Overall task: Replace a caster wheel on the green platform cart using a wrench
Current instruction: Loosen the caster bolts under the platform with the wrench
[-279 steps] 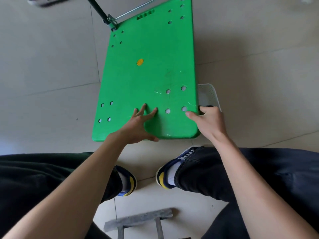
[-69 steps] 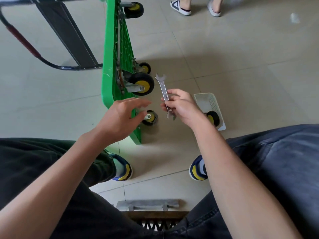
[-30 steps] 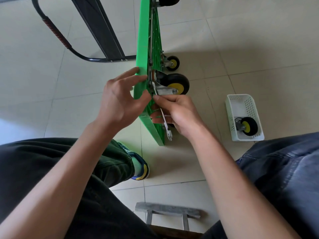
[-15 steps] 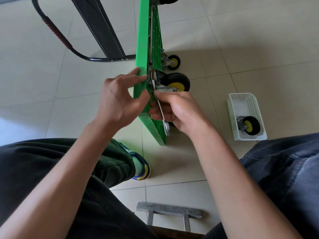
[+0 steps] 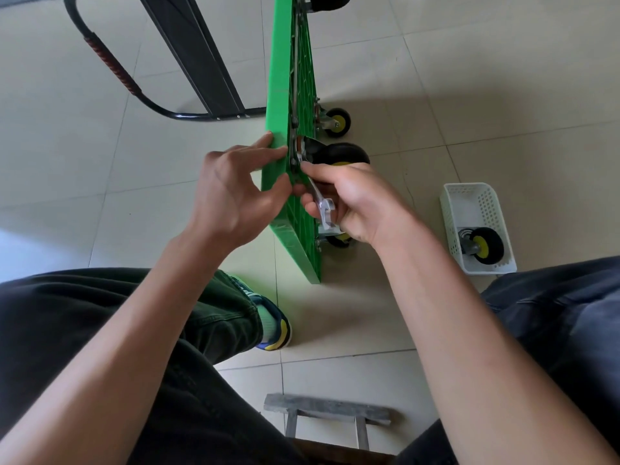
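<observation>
The green platform cart [image 5: 280, 78] stands on its side edge on the floor, underside facing right. A black and yellow caster wheel [image 5: 342, 154] is mounted on that underside near my hands. My right hand [image 5: 355, 203] grips a silver wrench [image 5: 322, 204] whose upper end sits at the caster's mounting plate. My left hand [image 5: 231, 193] holds the cart's top edge, fingers on the flat deck side and thumb on the rim. A spare caster wheel [image 5: 483, 245] lies in a white basket [image 5: 468, 199] on the floor to the right.
The cart's black folded handle [image 5: 188, 52] with a red grip lies on the tiles to the left. Two more casters [image 5: 337, 124] show on the underside. My shoe [image 5: 273, 325] is under the cart's near corner. A grey metal stool top [image 5: 327, 411] sits between my legs.
Since the earliest frame the cart went from lying flat to standing on its edge, and my right hand took up the wrench. In the last second the wrench handle swung slightly.
</observation>
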A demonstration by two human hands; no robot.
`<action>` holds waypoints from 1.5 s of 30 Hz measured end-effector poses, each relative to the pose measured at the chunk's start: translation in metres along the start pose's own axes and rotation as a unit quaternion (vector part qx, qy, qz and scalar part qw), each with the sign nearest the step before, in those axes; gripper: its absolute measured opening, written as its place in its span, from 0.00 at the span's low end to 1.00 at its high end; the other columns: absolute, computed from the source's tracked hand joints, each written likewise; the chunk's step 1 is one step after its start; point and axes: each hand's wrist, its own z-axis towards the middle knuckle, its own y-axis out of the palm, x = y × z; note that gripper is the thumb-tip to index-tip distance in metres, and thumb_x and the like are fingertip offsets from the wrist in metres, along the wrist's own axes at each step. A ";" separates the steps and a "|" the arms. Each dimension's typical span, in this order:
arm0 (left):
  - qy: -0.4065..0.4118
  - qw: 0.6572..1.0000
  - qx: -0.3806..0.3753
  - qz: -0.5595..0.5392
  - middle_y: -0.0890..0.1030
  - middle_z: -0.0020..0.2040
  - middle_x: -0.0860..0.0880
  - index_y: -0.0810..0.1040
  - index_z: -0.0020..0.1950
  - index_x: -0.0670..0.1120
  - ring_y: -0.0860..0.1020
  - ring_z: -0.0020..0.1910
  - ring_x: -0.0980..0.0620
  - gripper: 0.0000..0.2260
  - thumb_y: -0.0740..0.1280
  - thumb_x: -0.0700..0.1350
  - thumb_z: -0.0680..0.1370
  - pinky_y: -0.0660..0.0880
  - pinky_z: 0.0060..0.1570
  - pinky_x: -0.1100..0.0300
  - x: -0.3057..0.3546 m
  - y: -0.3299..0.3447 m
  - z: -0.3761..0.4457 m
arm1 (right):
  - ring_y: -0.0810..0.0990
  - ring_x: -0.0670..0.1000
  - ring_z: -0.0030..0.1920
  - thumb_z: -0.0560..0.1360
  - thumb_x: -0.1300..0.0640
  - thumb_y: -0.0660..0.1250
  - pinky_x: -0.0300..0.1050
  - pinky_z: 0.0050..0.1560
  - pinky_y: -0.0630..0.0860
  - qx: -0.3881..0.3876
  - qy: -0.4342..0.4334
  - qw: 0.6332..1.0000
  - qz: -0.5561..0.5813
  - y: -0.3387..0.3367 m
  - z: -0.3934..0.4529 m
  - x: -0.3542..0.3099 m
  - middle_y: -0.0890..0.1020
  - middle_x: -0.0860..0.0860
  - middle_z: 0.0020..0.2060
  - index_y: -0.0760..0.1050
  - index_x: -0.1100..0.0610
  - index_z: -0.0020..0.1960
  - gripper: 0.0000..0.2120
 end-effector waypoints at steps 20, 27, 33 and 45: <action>0.016 1.000 -0.009 -0.020 0.79 0.68 0.42 0.82 0.66 0.45 0.80 0.65 0.51 0.20 0.69 0.47 0.74 0.74 0.66 0.63 -0.009 -0.001 -0.002 | 0.81 0.50 0.26 0.78 0.62 0.71 0.40 0.26 0.77 0.016 0.016 1.000 -0.021 0.012 0.003 -0.004 0.82 0.57 0.31 0.78 0.67 0.54 0.09; 0.017 1.000 -0.004 -0.022 0.79 0.67 0.42 0.83 0.65 0.45 0.80 0.64 0.52 0.18 0.69 0.45 0.75 0.70 0.63 0.74 -0.009 0.000 -0.002 | 0.82 0.49 0.30 0.77 0.64 0.72 0.40 0.29 0.80 -0.048 0.017 0.998 -0.027 0.008 -0.005 -0.006 0.83 0.54 0.33 0.80 0.63 0.48 0.02; 0.025 0.999 0.008 -0.021 0.80 0.66 0.41 0.83 0.64 0.42 0.78 0.66 0.55 0.17 0.68 0.38 0.76 0.70 0.67 0.70 -0.008 -0.001 -0.001 | 0.81 0.49 0.30 0.77 0.66 0.71 0.38 0.27 0.77 -0.055 0.008 0.998 -0.016 0.007 -0.004 -0.003 0.82 0.54 0.31 0.80 0.62 0.46 0.02; 0.025 0.999 -0.001 -0.021 0.80 0.64 0.40 0.83 0.63 0.41 0.77 0.67 0.54 0.17 0.66 0.35 0.75 0.72 0.67 0.68 -0.007 -0.001 0.000 | 0.77 0.50 0.29 0.78 0.68 0.68 0.36 0.22 0.63 -0.062 -0.042 0.997 0.011 0.005 0.001 0.015 0.81 0.54 0.30 0.78 0.66 0.43 0.05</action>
